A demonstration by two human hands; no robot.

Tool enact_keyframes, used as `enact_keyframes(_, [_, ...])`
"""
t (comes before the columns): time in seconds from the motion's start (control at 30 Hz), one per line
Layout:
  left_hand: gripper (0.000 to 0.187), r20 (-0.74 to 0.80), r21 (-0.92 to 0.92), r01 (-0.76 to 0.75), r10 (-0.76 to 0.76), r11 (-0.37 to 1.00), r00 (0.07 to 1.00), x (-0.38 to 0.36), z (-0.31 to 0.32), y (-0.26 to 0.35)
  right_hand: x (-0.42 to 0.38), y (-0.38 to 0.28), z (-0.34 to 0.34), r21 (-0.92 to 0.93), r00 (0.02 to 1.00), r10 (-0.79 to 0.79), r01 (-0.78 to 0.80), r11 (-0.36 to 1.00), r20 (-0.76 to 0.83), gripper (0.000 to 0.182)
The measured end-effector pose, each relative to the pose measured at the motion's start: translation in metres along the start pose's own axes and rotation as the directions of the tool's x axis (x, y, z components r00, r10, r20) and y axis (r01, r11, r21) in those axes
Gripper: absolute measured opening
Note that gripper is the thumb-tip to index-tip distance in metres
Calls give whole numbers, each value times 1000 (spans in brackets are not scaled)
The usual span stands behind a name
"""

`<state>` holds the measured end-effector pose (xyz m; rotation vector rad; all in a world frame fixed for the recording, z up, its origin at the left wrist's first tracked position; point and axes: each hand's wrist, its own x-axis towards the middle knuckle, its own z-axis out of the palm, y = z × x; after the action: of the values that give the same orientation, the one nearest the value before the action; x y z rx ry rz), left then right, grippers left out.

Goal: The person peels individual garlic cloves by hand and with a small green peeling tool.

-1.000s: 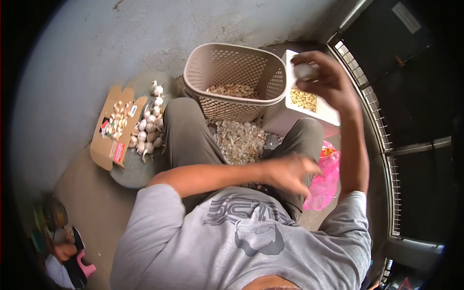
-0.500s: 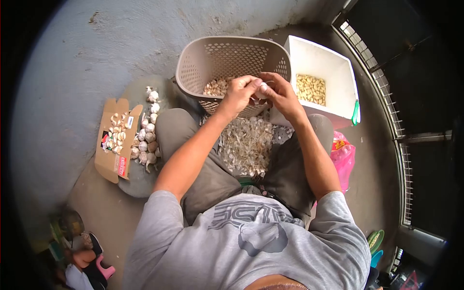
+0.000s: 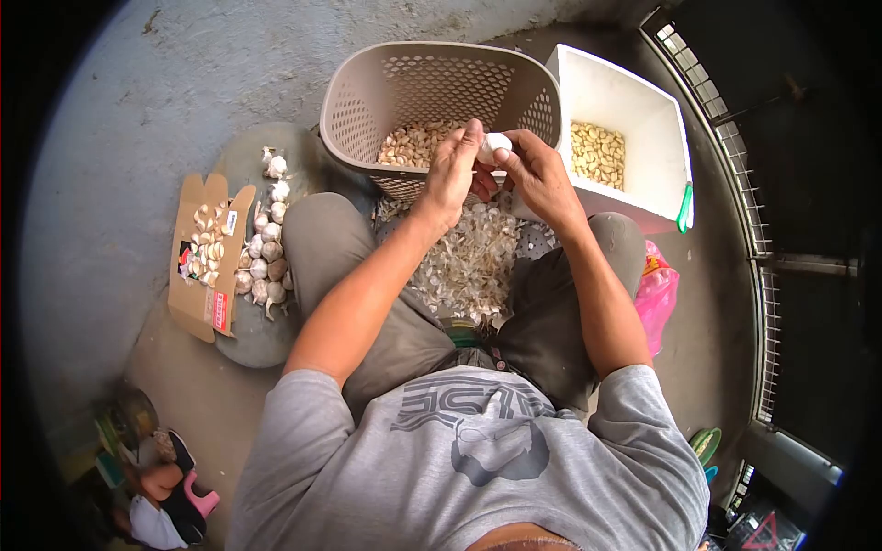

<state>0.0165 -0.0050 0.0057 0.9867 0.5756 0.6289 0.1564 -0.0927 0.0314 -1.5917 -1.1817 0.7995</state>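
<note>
Near the front rim of the brown basket (image 3: 441,55), my right hand (image 3: 542,179) holds a white garlic bulb (image 3: 494,147) between its thumb and fingers. My left hand (image 3: 450,179) is beside the bulb, its thumb raised and its lower fingers curled behind; whether it grips anything is hard to make out. Unpeeled cloves (image 3: 418,144) lie inside the basket. Peeled cloves (image 3: 597,154) lie in the white foam box (image 3: 643,101) at the right. Below my hands, papery skins (image 3: 473,257) are heaped between my legs.
Several garlic bulbs (image 3: 271,250) stand in rows at the left, beside a cardboard box (image 3: 193,298) holding loose cloves (image 3: 209,248). A pink bag (image 3: 654,298) is by my right knee. Part of another person (image 3: 156,514) shows at the lower left.
My hands have opened out around the bulb, and more of it shows. My left thumb has lifted. The view has shifted slightly, with the basket and box appearing larger.
</note>
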Motion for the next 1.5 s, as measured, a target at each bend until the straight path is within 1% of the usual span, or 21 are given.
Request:
enact_keyframes(0.07, [44,17,138,-49,47,989,999,-3,6,0,-1,0,-2,-48,1000,26,-26,998,-1,32])
enact_keyframes(0.13, [45,30,112,-56,53,992,998,-2,3,-5,-2,-3,-3,-51,999,51,-51,997,11,32])
enact_keyframes(0.23, [48,44,130,-79,74,988,996,1,-3,-5,-2,1,-1,67,998,39,-36,997,-44,35])
enact_keyframes(0.33, [51,2,160,-60,60,985,998,1,2,-9,2,-3,5,-26,992,-55,52,998,-117,38])
enact_keyframes(0.37, [51,-20,167,-45,49,985,999,0,4,-12,3,-2,9,-119,990,-95,83,989,-100,38])
enact_keyframes(0.43, [55,-19,94,-8,10,996,1000,-1,7,-12,6,-3,16,-300,983,-173,149,942,-55,39])
enact_keyframes(0.47, [57,-18,58,10,-9,998,1000,-2,7,-12,7,-5,15,-324,996,-92,80,943,-20,37])
enact_keyframes(0.5, [58,-19,22,28,-27,999,999,-2,7,-11,8,-4,15,-295,994,-102,86,952,-39,38])
enact_keyframes(0.57, [63,-26,41,25,-24,999,999,-1,7,-10,12,1,17,-237,990,-122,101,966,-76,40])
enact_keyframes(0.67, [65,-32,53,13,-11,998,999,-2,10,-4,15,7,19,-83,971,-207,198,977,-117,44])
enact_keyframes(0.77, [65,-27,48,5,-4,999,1000,-3,9,-4,15,6,15,185,997,-10,25,982,-82,50])
enact_keyframes(0.8, [65,-24,35,6,-5,999,1000,-4,10,-2,12,2,12,254,999,12,2,967,-53,54])
enact_keyframes(0.9, [62,-12,-8,-3,3,1000,1000,-7,13,6,10,-1,13,253,999,-8,18,967,-42,55])
enact_keyframes(1.0, [58,13,-3,-16,16,1000,1000,-8,11,8,9,-2,11,283,998,50,-59,957,39,55])
enact_keyframes(1.03, [56,24,6,-20,19,1000,1000,-7,10,7,8,-1,10,292,998,34,-46,955,48,53])
enact_keyframes(1.13, [52,-25,-41,-15,14,999,1000,-4,3,3,7,3,10,321,997,-18,-8,947,79,50])
enact_keyframes(1.23, [49,-102,-64,-52,45,997,994,-1,1,2,8,3,13,295,996,-74,57,954,47,46])
enact_keyframes(1.27, [48,-83,-54,-54,50,997,995,-1,0,2,9,6,15,350,996,-85,66,935,38,42])
enact_keyframes(1.37, [47,-40,-36,-48,47,998,998,-2,-1,2,8,2,9,266,996,-41,19,964,75,34])
enact_keyframes(1.47, [47,-25,-48,-34,33,998,999,-4,1,4,11,11,-4,327,995,43,-70,942,88,27])
enact_keyframes(1.5, [47,-11,-58,-35,34,998,999,-4,0,4,10,9,-3,319,998,20,-37,947,55,26])
